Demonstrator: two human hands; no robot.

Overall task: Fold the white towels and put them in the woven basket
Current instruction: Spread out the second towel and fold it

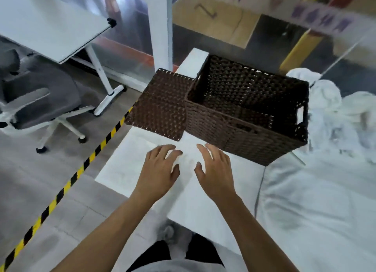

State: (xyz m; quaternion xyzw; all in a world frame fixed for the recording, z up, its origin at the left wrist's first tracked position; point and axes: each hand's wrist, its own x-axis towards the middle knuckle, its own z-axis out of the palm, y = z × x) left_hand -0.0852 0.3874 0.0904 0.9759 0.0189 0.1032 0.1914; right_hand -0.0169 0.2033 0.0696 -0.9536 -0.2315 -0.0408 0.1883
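The basket (250, 113) is dark brown, woven and rectangular, standing upright and open on the white table (130, 170) — nothing shows inside it, and a handle slot is cut in its right end. Its flat woven lid (158, 105) lies just beside it on the left, overhanging the table's edge. The white towels (333, 113) lie crumpled in a heap to the right of the basket — another is spread flat nearer the person.
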